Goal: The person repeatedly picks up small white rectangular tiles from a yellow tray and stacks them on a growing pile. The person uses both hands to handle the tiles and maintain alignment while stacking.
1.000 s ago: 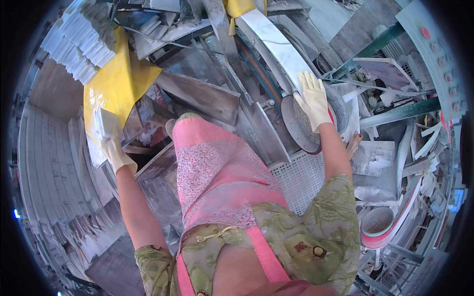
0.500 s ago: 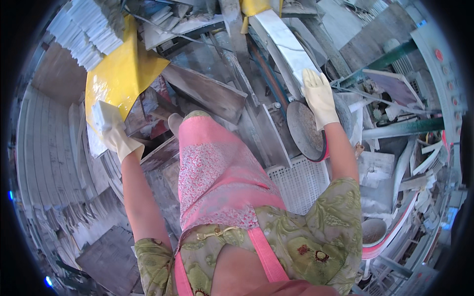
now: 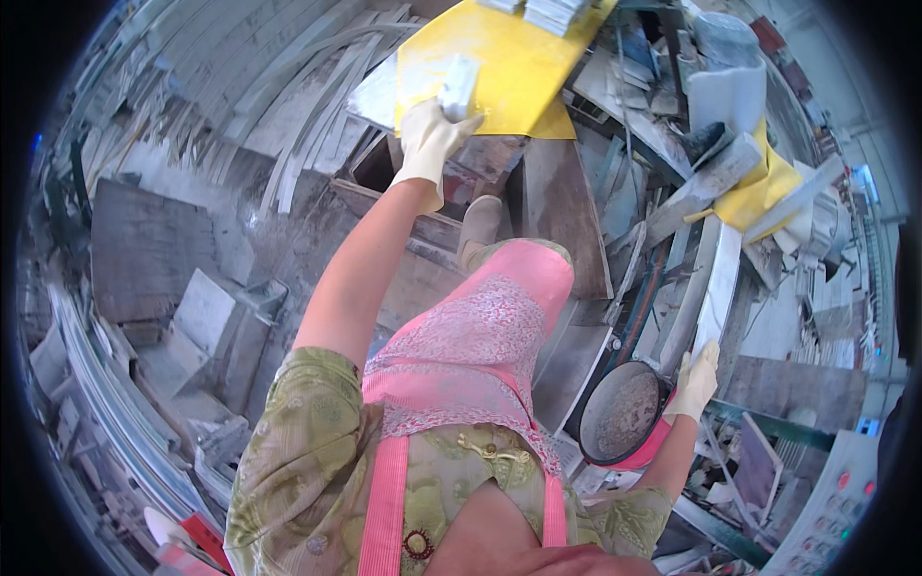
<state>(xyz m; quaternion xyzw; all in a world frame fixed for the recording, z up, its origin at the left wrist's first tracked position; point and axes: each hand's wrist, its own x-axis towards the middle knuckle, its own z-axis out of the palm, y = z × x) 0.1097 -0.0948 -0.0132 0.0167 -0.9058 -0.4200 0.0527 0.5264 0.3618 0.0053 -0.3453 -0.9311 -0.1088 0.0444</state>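
My left hand, in a cream rubber glove, reaches forward and is closed on a small white stone block. The block is over a wet yellow sheet, which lies draped on a surface in front of me. Out to the right, my gloved right hand lies with fingers stretched out at the near end of a long white stone strip. That strip runs along a narrow machine bed. Close beside this hand is a round dark basin with grainy grey contents.
Stacked white strips stand at the yellow sheet's far edge. A second yellow cloth hangs over the machine's far end. A brown board leans near my legs. A control panel stands at the lower right.
My view has swung left, so the scene has shifted right. The left hand still holds the white block over the yellow sheet; the right hand stays at the strip's near end.
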